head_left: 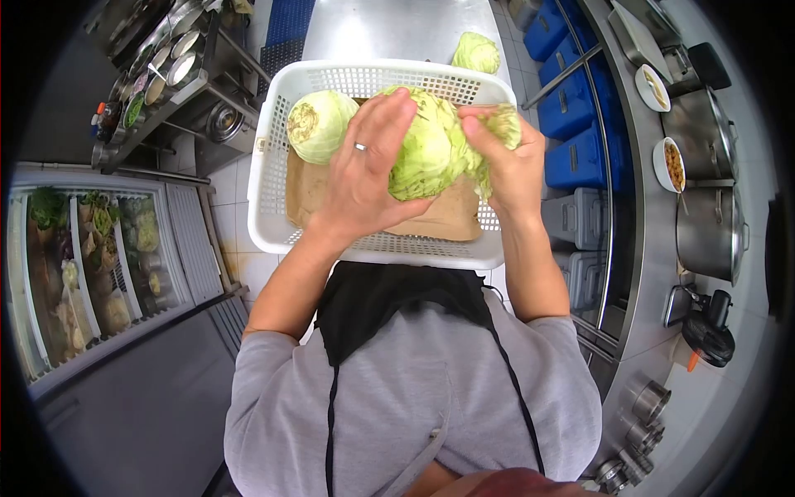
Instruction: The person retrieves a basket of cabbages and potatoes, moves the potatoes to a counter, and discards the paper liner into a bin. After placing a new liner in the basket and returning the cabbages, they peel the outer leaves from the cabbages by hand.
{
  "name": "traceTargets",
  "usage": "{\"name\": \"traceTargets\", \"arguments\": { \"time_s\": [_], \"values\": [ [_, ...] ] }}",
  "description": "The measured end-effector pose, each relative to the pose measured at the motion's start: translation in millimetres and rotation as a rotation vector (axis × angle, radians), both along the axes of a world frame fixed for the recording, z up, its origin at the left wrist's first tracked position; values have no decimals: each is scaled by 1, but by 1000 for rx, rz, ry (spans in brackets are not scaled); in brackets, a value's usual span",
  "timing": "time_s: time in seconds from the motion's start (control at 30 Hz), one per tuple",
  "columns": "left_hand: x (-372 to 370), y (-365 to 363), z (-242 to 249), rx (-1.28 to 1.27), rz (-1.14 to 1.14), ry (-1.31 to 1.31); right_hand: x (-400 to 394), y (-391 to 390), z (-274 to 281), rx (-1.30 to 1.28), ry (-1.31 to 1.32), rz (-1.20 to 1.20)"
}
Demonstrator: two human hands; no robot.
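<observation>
A pale green cabbage is held above a white perforated basket. My left hand, with a ring on one finger, wraps round its left side. At its right, my right hand grips a loose, crinkled outer leaf between thumb and fingers. A second cabbage lies in the basket's left part, stem end showing. Brown paper lines the basket's bottom.
Behind the basket is a metal table with a leafy green piece on it. Blue bins and a counter with bowls and pots stand right. At left are a glass-topped fridge and a rack of containers.
</observation>
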State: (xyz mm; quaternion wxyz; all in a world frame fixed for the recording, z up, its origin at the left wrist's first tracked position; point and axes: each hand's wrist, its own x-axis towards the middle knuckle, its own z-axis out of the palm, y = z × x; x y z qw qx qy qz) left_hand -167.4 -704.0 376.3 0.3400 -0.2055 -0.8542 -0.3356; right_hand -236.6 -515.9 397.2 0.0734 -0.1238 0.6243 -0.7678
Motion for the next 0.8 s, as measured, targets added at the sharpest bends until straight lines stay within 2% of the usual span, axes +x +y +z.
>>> {"name": "traceTargets", "arguments": {
  "time_s": [0.03, 0.23, 0.33, 0.43, 0.53, 0.57, 0.67, 0.7, 0.8],
  "values": [
    [2, 1, 1, 45, 8, -39, -1, 0, -3, -107, -23, -18],
    [-2, 10, -4, 380, -50, -175, -5, -8, -17, -160, 364, -197],
    [-4, 14, -4, 431, -55, -190, -1, -9, -16, -259, 187, -216],
    [-2, 15, -2, 418, -6, -219, -6, -19, -14, -292, 260, -182],
    [0, 16, 3, 389, 53, -246, 6, -23, -3, -191, 242, -17],
    [2, 16, 5, 380, 72, -254, 3, -21, -8, -180, 277, -24],
    [4, 17, 11, 339, 79, -346, -5, -20, -25, -175, 229, -245],
    [5, 16, 14, 454, 17, -388, -7, -20, -27, -187, 166, -332],
    [9, 16, 19, 831, -151, -528, -17, -13, -13, -561, -115, -285]
  ]
}}
